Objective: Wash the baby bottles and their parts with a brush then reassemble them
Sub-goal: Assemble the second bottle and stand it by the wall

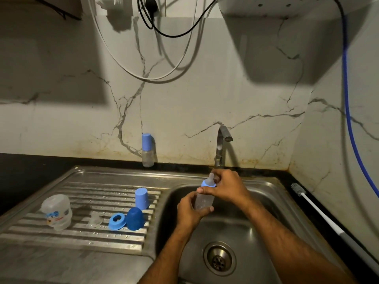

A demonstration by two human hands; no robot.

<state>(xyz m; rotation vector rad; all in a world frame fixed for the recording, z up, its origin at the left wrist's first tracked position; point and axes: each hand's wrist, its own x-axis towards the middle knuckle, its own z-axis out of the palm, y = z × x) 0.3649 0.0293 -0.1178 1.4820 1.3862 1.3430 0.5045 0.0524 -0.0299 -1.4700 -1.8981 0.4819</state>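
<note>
Over the sink basin, my left hand [189, 211] grips the clear body of a small baby bottle [204, 199]. My right hand [227, 186] curls round its light blue collar [207, 183] with the teat on top. On the drainboard stand a light blue cap [141, 198] upside down, a dark blue cap [135, 219], a light blue ring [117, 221], a clear teat [95, 220] and a wide clear bottle [57, 212] lying tilted. An assembled bottle with a blue cap [147, 150] stands by the wall. The bottle brush [315, 210] lies on the counter at the right.
The tap [222, 144] stands behind my hands, no water running. The sink drain [219, 259] is below. Cables and a blue hose [348, 99] hang on the marble wall. A dark counter edge runs along the right of the sink.
</note>
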